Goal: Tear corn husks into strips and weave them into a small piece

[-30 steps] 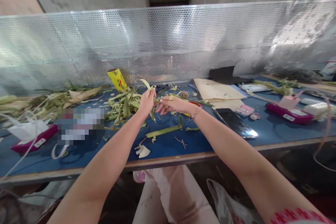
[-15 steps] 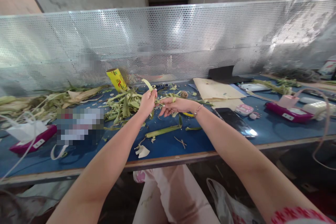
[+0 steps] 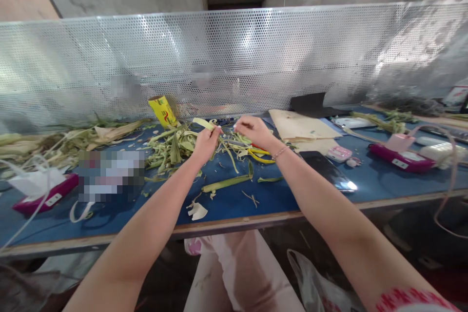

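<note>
My left hand [image 3: 208, 142] is closed on a pale green leaf strip [image 3: 202, 123], which sticks out beyond the fingers. A thinner green strand [image 3: 231, 156] hangs down from beside that hand. Just to its right, my right hand [image 3: 253, 130] is raised with thumb and fingers pinched together; whatever may be between them is too small to make out. Below the right hand lies a tool with yellow handles [image 3: 262, 158], partly hidden by the wrist. A heap of green leaf pieces [image 3: 171, 146] sits left of my left hand, and a thick green stalk piece [image 3: 226, 184] lies nearer me.
A yellow box [image 3: 163, 112] stands behind the heap. On the right are brown paper sheets [image 3: 300, 124], a black phone [image 3: 327, 170], a pink case [image 3: 339, 152] and a purple power strip [image 3: 402, 157]. A perforated metal screen [image 3: 234, 58] closes off the table's back.
My right hand has lifted up and away from the left, its fingers now drawn into a pinch. The yellow handles show more, and a thin strand now hangs below my left hand.
</note>
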A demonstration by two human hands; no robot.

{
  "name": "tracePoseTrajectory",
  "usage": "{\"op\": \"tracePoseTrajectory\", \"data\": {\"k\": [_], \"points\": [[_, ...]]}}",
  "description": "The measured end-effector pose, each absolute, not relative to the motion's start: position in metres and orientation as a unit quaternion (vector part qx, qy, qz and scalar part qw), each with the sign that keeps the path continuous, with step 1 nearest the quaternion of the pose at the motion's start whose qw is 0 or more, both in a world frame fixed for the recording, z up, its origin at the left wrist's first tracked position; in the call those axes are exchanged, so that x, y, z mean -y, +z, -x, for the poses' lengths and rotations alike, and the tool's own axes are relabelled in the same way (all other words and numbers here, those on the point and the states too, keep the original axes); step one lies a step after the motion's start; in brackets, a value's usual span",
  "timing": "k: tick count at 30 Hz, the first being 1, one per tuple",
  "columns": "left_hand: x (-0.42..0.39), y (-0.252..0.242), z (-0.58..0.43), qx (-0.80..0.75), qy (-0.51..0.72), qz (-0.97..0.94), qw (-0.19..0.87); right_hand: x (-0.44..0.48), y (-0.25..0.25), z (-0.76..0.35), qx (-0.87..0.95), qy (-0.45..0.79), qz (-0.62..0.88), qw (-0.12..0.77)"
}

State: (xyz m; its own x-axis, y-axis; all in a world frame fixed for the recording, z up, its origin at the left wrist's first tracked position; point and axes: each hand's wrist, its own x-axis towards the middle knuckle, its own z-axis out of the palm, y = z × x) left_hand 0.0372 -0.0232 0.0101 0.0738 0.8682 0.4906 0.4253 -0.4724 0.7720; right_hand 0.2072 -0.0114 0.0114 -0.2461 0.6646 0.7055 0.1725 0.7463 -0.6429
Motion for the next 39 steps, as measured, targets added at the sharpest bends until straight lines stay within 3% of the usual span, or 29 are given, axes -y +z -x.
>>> {"op": "tracePoseTrajectory", "data": {"k": [4, 10, 14, 20, 26, 34, 39], "points": [[0.022, 0.009, -0.038, -0.447, 0.522, -0.696, 0.210, 0.023, 0.004, -0.190, 0.850, 0.048, 0.305, 0.426], [0.017, 0.007, -0.038, -0.461, 0.557, -0.664, 0.191, 0.030, 0.006, -0.184, 0.828, -0.107, 0.306, 0.458], [0.018, 0.007, -0.038, -0.463, 0.582, -0.641, 0.190, 0.024, 0.002, -0.183, 0.838, -0.096, 0.341, 0.414], [0.023, 0.008, -0.040, -0.436, 0.588, -0.660, 0.170, 0.015, -0.007, -0.180, 0.827, -0.062, 0.348, 0.438], [0.011, -0.001, -0.039, -0.401, 0.617, -0.613, 0.288, 0.010, -0.007, -0.176, 0.817, 0.014, 0.345, 0.462], [0.019, 0.001, -0.054, -0.350, 0.608, -0.501, 0.507, 0.009, -0.006, -0.180, 0.810, -0.033, 0.352, 0.468], [0.025, 0.005, -0.053, -0.342, 0.600, -0.498, 0.525, 0.009, -0.009, -0.178, 0.816, -0.044, 0.354, 0.454]]}}
